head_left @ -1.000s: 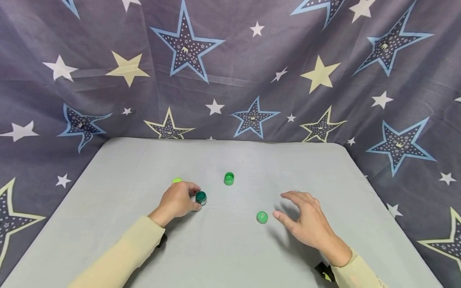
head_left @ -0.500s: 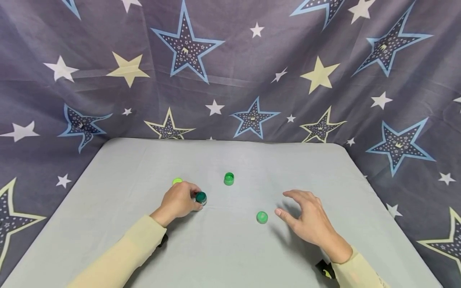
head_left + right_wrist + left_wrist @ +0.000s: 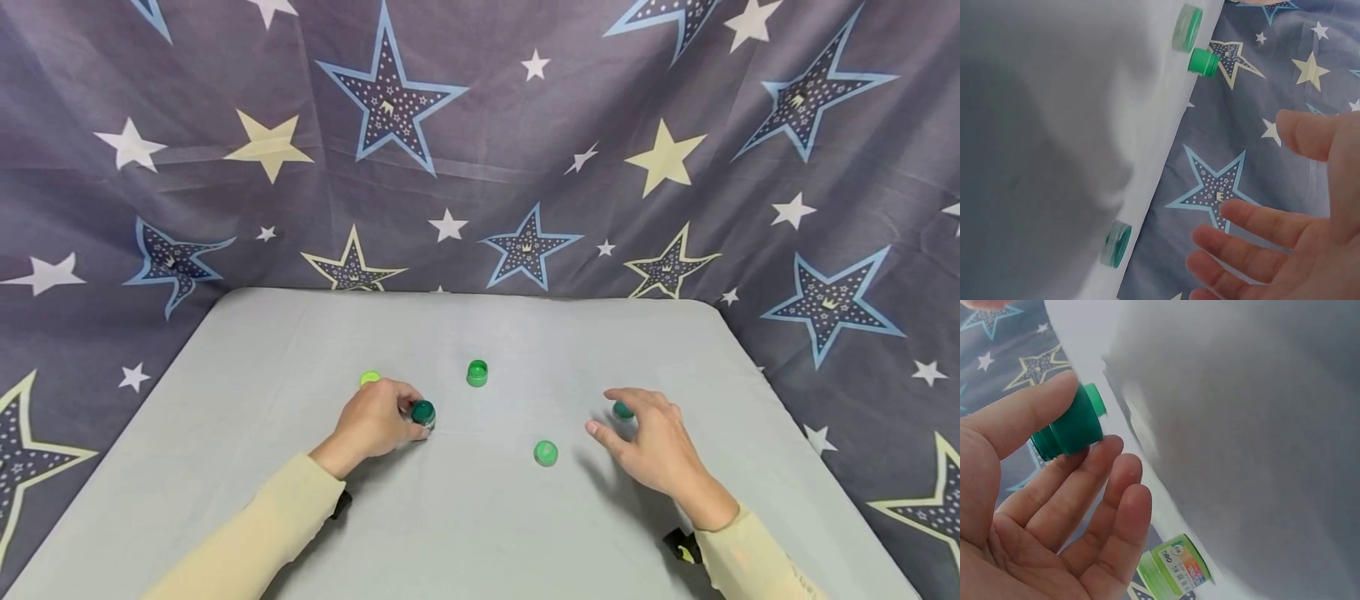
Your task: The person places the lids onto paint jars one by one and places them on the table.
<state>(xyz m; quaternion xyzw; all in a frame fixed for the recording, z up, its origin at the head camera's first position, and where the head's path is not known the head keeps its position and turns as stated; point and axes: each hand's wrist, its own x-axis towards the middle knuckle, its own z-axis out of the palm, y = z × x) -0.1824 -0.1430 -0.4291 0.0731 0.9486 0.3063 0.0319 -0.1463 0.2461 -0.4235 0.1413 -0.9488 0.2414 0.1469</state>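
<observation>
My left hand (image 3: 372, 417) pinches a small dark green paint jar (image 3: 423, 414) between thumb and fingers, its top facing up. In the left wrist view the thumb lies across the jar's (image 3: 1069, 428) side. My right hand (image 3: 652, 442) is held above the table with its fingers apart, gripping nothing. A dark green lid (image 3: 623, 410) shows between its thumb and index finger; the right wrist view has that lid (image 3: 1116, 244) lying on the table, apart from the fingers. A bright green lid (image 3: 546, 452) lies left of the right hand.
A bright green uncovered jar (image 3: 477, 373) stands toward the table's middle. A lime-green labelled jar (image 3: 1175, 569) stands behind the left hand, mostly hidden in the head view. The grey-white table (image 3: 480, 533) meets a star-patterned curtain (image 3: 480, 167) at the back and sides.
My right hand has shifted right and slightly away, and the dark green lid has come into view between its fingers. My left hand has edged slightly right with the dark green jar.
</observation>
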